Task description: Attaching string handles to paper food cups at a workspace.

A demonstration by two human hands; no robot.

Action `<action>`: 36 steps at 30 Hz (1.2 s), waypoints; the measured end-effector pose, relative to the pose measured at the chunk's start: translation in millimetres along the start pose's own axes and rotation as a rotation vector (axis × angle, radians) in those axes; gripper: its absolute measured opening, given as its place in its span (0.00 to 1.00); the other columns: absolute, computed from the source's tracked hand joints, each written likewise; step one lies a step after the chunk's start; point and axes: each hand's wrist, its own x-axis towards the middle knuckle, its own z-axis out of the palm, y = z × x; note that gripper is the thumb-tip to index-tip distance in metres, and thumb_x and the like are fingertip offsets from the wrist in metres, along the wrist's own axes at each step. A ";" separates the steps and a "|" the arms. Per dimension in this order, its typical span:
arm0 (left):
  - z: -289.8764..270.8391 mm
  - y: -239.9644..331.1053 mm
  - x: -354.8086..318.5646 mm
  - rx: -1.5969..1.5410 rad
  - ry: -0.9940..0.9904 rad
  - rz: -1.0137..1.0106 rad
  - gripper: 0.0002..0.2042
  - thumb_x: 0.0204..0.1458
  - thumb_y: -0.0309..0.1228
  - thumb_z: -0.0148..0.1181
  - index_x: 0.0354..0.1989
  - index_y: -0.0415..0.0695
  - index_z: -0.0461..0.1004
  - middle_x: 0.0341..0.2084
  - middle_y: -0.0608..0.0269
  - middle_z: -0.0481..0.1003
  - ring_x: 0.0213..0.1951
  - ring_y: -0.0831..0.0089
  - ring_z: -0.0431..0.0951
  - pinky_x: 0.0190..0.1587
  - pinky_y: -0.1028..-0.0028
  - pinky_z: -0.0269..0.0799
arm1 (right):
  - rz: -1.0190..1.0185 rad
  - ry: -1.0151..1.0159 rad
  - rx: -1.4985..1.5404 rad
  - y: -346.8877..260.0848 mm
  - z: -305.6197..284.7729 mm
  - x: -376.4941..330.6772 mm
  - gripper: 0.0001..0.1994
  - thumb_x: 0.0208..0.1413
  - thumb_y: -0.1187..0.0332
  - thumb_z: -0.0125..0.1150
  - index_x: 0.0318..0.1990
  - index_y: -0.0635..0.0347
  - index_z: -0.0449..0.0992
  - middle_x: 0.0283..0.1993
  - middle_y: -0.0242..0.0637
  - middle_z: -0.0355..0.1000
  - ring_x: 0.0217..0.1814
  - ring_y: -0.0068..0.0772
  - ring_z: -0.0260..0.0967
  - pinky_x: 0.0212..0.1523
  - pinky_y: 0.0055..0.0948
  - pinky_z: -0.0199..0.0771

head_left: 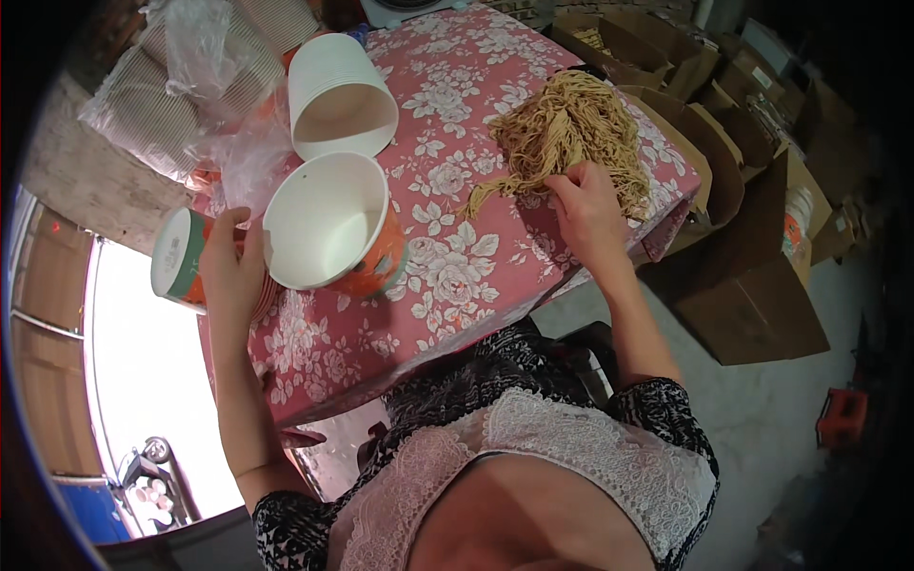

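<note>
My left hand (233, 271) is at the table's left side, thumb and fingers apart. It lies over a sideways stack of orange paper tubs with a green-edged base (176, 252), next to the rim of an upright paper tub (371, 266). That tub is white inside and orange outside; I cannot tell whether my fingers touch it. On the right, my right hand (588, 214) pinches at the near edge of a heap of tan, cord-like strands (576, 119). A loose bunch of them (490, 190) trails left across the cloth.
A stack of white tubs (333, 90) lies behind the upright one. Plastic-wrapped stacks (157, 105) fill the far left. A pink floral cloth (447, 276) covers the table. Open cardboard boxes (752, 285) stand along its right side, and an orange object (843, 417) is on the floor.
</note>
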 end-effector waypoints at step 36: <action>18.1 66.6 -114.7 -0.712 0.060 0.377 0.16 0.52 0.14 0.60 0.49 0.36 0.73 0.44 0.52 0.78 0.29 0.82 0.76 0.32 0.81 0.72 | 0.476 -0.402 1.396 -131.5 -11.7 11.0 0.06 0.58 0.73 0.62 0.38 0.67 0.81 0.27 0.25 0.75 0.28 0.10 0.66 0.27 0.16 0.66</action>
